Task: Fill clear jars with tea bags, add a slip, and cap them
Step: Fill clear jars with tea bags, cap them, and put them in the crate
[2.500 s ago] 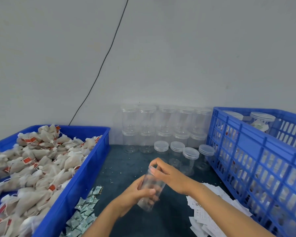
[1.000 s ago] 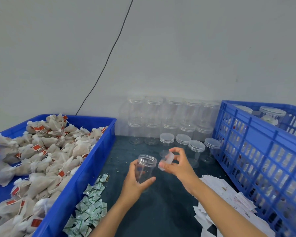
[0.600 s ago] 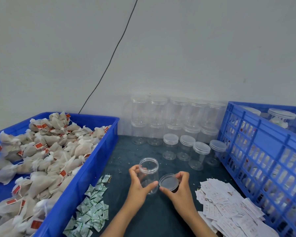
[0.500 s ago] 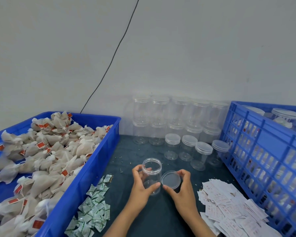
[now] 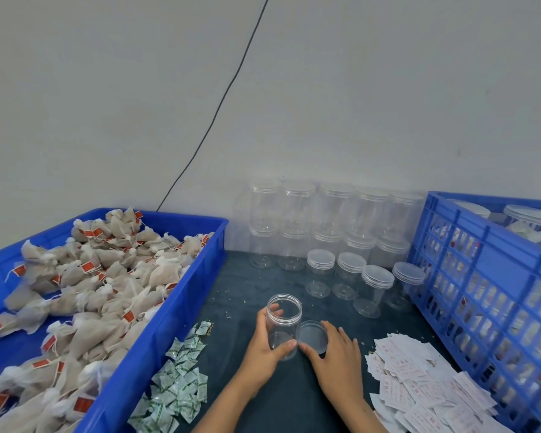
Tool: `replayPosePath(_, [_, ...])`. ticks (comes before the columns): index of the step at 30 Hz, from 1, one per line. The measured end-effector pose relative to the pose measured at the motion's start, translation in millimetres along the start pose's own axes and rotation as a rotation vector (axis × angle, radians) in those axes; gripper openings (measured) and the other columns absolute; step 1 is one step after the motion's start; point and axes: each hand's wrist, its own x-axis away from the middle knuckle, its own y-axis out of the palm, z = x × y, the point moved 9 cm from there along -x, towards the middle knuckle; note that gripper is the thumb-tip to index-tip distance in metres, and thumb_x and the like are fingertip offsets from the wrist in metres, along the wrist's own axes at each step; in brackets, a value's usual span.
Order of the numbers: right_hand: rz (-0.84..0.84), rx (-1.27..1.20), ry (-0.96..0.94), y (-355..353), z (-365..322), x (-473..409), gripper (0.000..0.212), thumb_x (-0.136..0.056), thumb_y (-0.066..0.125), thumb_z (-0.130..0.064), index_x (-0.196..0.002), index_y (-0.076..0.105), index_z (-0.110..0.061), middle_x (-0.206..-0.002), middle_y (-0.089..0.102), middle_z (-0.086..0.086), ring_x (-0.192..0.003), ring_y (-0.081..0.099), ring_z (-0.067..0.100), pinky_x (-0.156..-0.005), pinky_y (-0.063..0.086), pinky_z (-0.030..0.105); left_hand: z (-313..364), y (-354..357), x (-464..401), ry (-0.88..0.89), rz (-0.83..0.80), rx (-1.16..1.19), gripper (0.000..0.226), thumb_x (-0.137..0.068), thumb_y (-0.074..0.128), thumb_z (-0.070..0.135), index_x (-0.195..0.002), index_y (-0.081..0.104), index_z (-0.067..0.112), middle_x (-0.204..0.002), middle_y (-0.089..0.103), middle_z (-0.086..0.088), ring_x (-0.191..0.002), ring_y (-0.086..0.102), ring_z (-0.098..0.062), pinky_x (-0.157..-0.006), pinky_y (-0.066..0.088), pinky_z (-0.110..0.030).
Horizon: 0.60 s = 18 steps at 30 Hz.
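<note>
Along the left edge of the frame, your blue tray point(image 5: 181, 295) is heaped with tea bags point(image 5: 107, 276), their red tags showing through the pile. Just to its right, at the lower middle, a scatter of small green-and-white sachets point(image 5: 178, 382) lies on the dark table mat point(image 5: 244, 285).

At the lower centre, your left hand point(image 5: 263, 345) curls round the open clear jar point(image 5: 284, 323), thumb at the near side and fingers behind the glass; the jar stands upright on the mat, with nothing inside it. Touching the jar on its right, the lid point(image 5: 313, 335) lies flat on the mat. Your right hand point(image 5: 336, 354) rests over the lid's near edge with fingers loosely spread, the thumb tip meeting the jar's base; it grips nothing.

Behind these, at the middle of the frame, capped empty jars point(image 5: 319, 270) stand in rows, the back ones stacked two high against the wall.

At the lower right, white paper slips point(image 5: 419, 389) lie in a loose heap. Beyond them, along the right edge, a blue slatted crate point(image 5: 487, 276) holds capped jars point(image 5: 528, 220).
</note>
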Motion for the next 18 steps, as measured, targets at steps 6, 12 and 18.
replayPosePath(6, [-0.042, -0.001, -0.013, -1, -4, 1, 0.071, -0.087, 0.051, -0.063, -0.143, 0.034, -0.023, -0.149, 0.038, -0.006, -0.142, 0.026, 0.017, -0.118, 0.011, 0.036, 7, 2, 4, -0.053, -0.056, 0.015, 0.062, -0.087, 0.067, 0.001, -0.132, 0.033, 0.023, -0.139, 0.05, 0.003, -0.128, 0.05, -0.013, -0.106, 0.044, -0.029])
replayPosePath(12, [-0.062, -0.354, 0.129, -13, 4, -5, 0.054, -0.092, 0.061, -0.03, -0.139, 0.041, -0.014, -0.142, 0.049, 0.007, -0.129, 0.045, 0.027, -0.109, 0.032, 0.042, 13, -14, 5, -0.195, -0.135, -0.196, 0.082, -0.079, 0.066, -0.011, -0.139, 0.02, 0.019, -0.13, 0.051, 0.002, -0.117, 0.052, -0.008, -0.082, 0.049, -0.011])
replayPosePath(18, [0.142, -0.612, 0.068, -73, -54, -22, 0.032, -0.09, 0.044, 0.006, -0.116, 0.054, -0.01, -0.12, 0.059, 0.008, -0.109, 0.055, 0.022, -0.09, 0.041, 0.034, 50, -49, 2, -0.355, -0.105, -0.611, 0.087, -0.088, 0.059, 0.009, -0.15, -0.002, 0.014, -0.148, 0.028, -0.024, -0.121, 0.05, -0.033, -0.088, 0.044, -0.035])
